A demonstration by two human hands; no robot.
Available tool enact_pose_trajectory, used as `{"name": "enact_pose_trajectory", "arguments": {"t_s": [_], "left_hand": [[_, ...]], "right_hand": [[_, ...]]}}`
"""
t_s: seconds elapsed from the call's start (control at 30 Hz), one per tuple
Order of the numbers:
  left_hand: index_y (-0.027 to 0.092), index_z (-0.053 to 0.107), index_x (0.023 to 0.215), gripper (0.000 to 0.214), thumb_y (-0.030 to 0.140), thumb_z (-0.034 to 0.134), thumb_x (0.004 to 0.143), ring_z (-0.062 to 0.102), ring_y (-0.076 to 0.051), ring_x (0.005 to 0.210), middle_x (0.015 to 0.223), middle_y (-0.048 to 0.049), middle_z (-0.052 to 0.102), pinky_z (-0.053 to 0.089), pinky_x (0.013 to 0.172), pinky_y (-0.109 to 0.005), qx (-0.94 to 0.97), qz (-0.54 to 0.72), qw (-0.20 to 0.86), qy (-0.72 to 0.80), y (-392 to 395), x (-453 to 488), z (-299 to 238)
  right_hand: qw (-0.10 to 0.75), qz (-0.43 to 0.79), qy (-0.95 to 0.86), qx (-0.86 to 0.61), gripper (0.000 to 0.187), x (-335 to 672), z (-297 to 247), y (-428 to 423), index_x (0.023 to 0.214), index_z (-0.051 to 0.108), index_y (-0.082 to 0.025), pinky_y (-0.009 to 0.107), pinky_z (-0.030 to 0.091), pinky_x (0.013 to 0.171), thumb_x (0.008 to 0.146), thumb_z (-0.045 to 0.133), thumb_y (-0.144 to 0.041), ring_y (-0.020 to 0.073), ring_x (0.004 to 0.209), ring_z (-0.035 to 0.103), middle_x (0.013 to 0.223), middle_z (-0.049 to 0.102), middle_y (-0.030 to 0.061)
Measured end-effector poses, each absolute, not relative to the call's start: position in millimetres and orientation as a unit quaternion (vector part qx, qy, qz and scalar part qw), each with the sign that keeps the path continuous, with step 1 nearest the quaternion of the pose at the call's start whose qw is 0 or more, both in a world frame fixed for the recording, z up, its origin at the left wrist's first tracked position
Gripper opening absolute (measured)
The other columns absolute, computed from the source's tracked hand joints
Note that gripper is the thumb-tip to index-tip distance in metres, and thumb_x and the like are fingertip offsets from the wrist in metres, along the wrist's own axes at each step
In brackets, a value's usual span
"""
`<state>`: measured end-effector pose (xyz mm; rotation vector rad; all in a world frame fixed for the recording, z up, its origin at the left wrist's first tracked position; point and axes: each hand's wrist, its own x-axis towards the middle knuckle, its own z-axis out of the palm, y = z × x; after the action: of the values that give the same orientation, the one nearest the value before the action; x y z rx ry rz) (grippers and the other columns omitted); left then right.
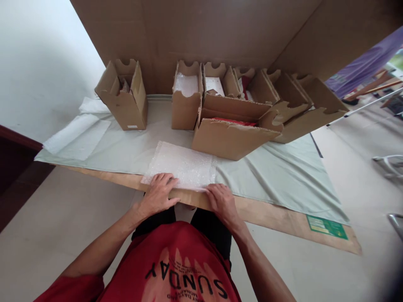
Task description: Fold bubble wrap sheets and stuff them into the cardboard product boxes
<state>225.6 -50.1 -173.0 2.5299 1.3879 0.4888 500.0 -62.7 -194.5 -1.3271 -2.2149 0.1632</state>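
Note:
A sheet of clear bubble wrap (184, 162) lies flat near the table's front edge. My left hand (160, 193) rests on its near left part, fingers laid over the wrap and thumb stretched apart. At the near right corner, my right hand (222, 203) has its fingers bent around the edge of the wrap; its thumb is mostly hidden. Just beyond the sheet stands a cardboard file box (233, 140) with something red inside.
Several open cardboard boxes (185, 111) stand in a row behind, some holding wrapped or flat items. Another box (127, 107) is at the left, beside more bubble wrap (74, 134). A pale green cloth (277, 176) covers the table. Cardboard panels (220, 33) rise at the back.

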Motion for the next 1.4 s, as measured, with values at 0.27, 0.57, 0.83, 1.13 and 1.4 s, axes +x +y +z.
{"name": "enact_pose_trajectory", "arguments": {"t_s": [0.27, 0.57, 0.83, 1.13, 1.4], "left_hand": [[0.021, 0.072, 0.094, 0.023, 0.012, 0.05, 0.094, 0.06, -0.025, 0.094, 0.1, -0.0076, 0.072, 0.046, 0.082, -0.04, 0.851, 0.122, 0.104, 0.5, -30, 231, -169], [0.019, 0.069, 0.086, 0.021, 0.016, 0.051, 0.095, 0.061, -0.025, 0.092, 0.093, -0.0082, 0.071, 0.046, 0.082, -0.04, 0.866, 0.089, 0.109, 0.48, -21, 230, -156], [0.023, 0.072, 0.09, 0.024, 0.012, 0.053, 0.081, 0.068, -0.025, 0.108, 0.107, -0.0048, 0.077, 0.049, 0.1, -0.043, 0.848, 0.147, 0.21, 0.463, -17, 172, -146], [0.019, 0.07, 0.08, 0.029, 0.044, 0.057, 0.086, 0.065, -0.018, 0.074, 0.077, -0.0017, 0.072, 0.051, 0.07, -0.028, 0.679, 0.25, 0.338, 0.602, -27, 168, -154], [0.021, 0.058, 0.07, 0.03, 0.046, 0.053, 0.083, 0.052, -0.015, 0.066, 0.064, 0.0028, 0.055, 0.041, 0.064, -0.026, 0.644, 0.277, 0.295, 0.65, -15, 179, -168]], "right_hand": [[0.278, 0.212, -0.762, -0.545, 0.029, 512, -163, -56, 0.111, 0.069, -0.022, 0.042, 0.048, 0.095, 0.101, 0.053, -0.044, 0.0262, 0.102, 0.068, 0.111, 0.074, 0.0089], [0.167, 0.186, -0.813, -0.525, 0.025, 492, -161, -32, 0.114, 0.072, -0.021, 0.045, 0.051, 0.094, 0.096, 0.056, -0.03, 0.0276, 0.106, 0.067, 0.113, 0.074, 0.0109], [0.246, 0.368, -0.72, -0.535, 0.026, 513, -156, -44, 0.087, 0.071, -0.021, 0.031, 0.049, 0.072, 0.095, 0.056, -0.041, 0.022, 0.081, 0.066, 0.084, 0.073, 0.0041], [0.329, 0.483, -0.581, -0.566, 0.031, 519, -161, -46, 0.076, 0.064, -0.02, 0.027, 0.042, 0.062, 0.081, 0.07, -0.05, 0.0147, 0.065, 0.052, 0.068, 0.058, -0.001], [0.408, 0.489, -0.501, -0.586, 0.037, 517, -178, -39, 0.084, 0.065, -0.019, 0.026, 0.043, 0.057, 0.077, 0.074, -0.054, 0.0141, 0.063, 0.053, 0.07, 0.061, 0.0004]]}}
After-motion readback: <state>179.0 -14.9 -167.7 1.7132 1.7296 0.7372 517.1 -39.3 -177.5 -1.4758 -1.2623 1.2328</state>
